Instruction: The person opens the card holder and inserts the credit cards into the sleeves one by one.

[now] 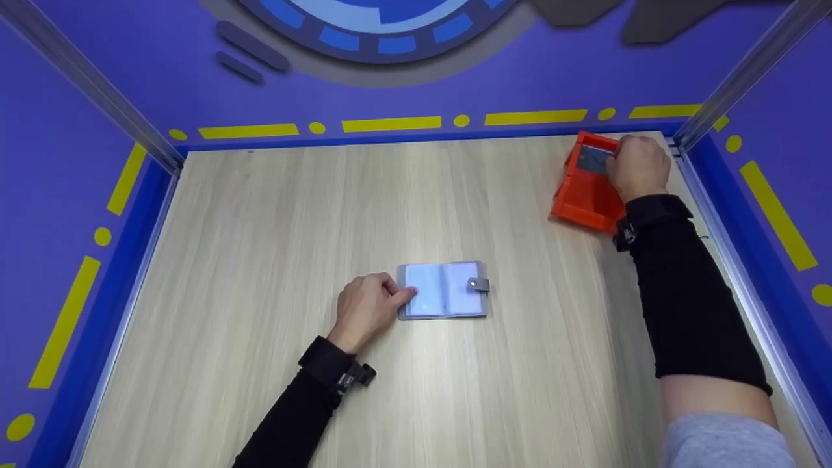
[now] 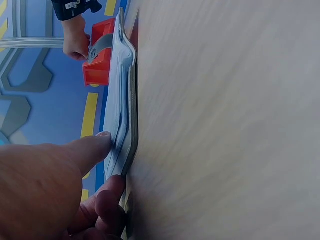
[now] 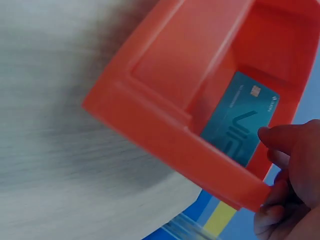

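Your left hand [image 1: 367,309] pinches, thumb on top, the left edge of an unfolded card holder [image 1: 426,289], which lies just to the hand's right on the wood-grain table [image 1: 292,227], its snap strap [image 1: 479,285] at the right. At far right, your right hand [image 1: 640,166] curls its fingers around the right wall of a red bin [image 1: 588,218]; a teal card [image 3: 242,117] lies inside, just left of the hand.
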Available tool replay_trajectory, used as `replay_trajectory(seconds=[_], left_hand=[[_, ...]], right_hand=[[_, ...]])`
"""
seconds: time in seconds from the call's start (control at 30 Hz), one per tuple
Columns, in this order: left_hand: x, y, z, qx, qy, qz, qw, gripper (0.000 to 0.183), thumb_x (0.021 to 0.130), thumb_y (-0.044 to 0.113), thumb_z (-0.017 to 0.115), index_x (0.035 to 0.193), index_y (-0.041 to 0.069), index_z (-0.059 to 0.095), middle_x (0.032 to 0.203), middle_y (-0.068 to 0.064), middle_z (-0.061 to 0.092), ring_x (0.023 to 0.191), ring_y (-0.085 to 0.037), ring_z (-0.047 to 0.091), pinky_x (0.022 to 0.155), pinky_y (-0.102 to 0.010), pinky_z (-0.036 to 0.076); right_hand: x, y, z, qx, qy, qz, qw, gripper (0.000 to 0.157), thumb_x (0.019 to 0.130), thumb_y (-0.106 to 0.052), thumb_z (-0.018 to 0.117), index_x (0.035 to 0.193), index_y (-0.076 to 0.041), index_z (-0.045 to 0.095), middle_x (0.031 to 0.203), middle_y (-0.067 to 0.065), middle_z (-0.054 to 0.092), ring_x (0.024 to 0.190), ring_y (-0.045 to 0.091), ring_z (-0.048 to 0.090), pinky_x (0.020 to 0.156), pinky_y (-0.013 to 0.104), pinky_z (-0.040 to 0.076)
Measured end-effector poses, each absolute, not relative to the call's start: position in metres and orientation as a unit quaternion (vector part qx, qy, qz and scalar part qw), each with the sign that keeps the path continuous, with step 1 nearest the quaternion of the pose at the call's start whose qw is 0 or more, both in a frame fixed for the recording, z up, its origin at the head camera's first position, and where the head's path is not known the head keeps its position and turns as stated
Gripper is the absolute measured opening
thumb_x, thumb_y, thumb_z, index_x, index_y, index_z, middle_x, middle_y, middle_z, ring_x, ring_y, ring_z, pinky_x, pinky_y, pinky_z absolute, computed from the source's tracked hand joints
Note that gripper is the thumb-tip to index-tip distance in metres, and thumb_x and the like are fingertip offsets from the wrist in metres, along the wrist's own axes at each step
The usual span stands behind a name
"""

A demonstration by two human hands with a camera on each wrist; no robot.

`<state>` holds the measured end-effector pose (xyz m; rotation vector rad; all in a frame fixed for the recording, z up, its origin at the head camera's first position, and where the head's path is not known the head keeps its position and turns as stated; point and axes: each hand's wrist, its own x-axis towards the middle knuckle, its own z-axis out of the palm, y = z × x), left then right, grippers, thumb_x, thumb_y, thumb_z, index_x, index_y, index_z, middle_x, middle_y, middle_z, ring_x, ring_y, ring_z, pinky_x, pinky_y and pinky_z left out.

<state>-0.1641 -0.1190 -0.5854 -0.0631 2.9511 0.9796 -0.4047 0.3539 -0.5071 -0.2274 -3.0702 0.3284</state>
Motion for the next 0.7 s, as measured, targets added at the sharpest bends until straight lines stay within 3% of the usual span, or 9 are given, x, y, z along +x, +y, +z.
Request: replay_trajectory(seconds=[0.3,0.53,0.7], left_hand=[[-0.1638,-0.1197,-0.5832,-0.023,0.948,0.317,0.024,0.039,0.091,0.053,0.086,0.073,0.022,0.073,0.068,0.008,0.066,0.062,-0.012,0.057,0.061,-0.031,0.04],[-0.1644,-0.1203,-0.5838,-0.023,0.948,0.317,0.024,0.039,0.092,0.053,0.086,0.072,0.022,0.072,0.067,0.008,0.066,0.061,-0.012,0.057,0.06,-0.031,0.04],[-0.1644,-0.1198,-0.5845,-0.015,0.949,0.313,0.018,0.04,0.092,0.053,0.086,0.072,0.022,0.072,0.066,0.008,0.065,0.06,-0.011,0.056,0.06,-0.03,0.04]], right_hand=[[-0.4101,0.3574,-0.5109,-0.105,-0.99,0.09,0.025,0.045,0.109,-0.021,0.063,0.138,0.012,0.058,0.133,0.037,0.066,0.122,0.055,0.065,0.107,0.067,0.053],[-0.413,0.3579,-0.5093,-0.116,-0.991,0.072,-0.005,0.067,0.11,-0.026,0.061,0.16,0.012,0.036,0.142,0.04,0.06,0.128,0.057,0.062,0.112,0.067,0.051],[-0.4133,0.3596,-0.5086,-0.113,-0.992,0.057,-0.011,0.066,0.111,-0.025,0.058,0.16,0.012,0.035,0.142,0.041,0.059,0.129,0.058,0.06,0.113,0.067,0.05]])
